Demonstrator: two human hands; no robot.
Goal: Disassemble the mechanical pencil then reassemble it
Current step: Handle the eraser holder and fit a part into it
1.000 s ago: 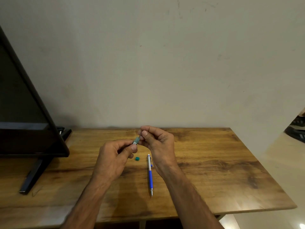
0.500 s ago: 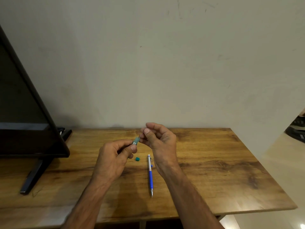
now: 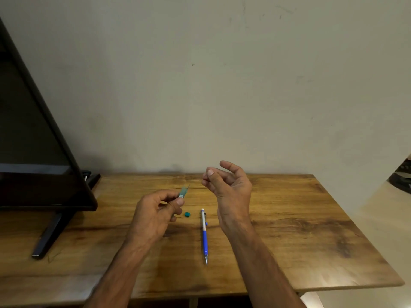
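**Lead case open, pencil on table**

My left hand (image 3: 155, 215) pinches a teal lead case (image 3: 183, 192); contents indistinct. Right hand (image 3: 226, 185) thumb and forefinger nearly closed, anything held too thin to resolve. Mechanical pencil (image 3: 204, 235) lies mid-table (image 3: 311, 230), tip toward near edge, beside teal cap (image 3: 187, 214).

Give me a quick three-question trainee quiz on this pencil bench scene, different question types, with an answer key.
1. True or false: the blue mechanical pencil is held in a hand.
2. Which hand grips the teal lead case? A) left hand B) right hand
3. Fill in: the small teal cap lies on the ____, between the left hand and the pencil.

Key: 1 false, it lies on the table. 2 A. 3 table.
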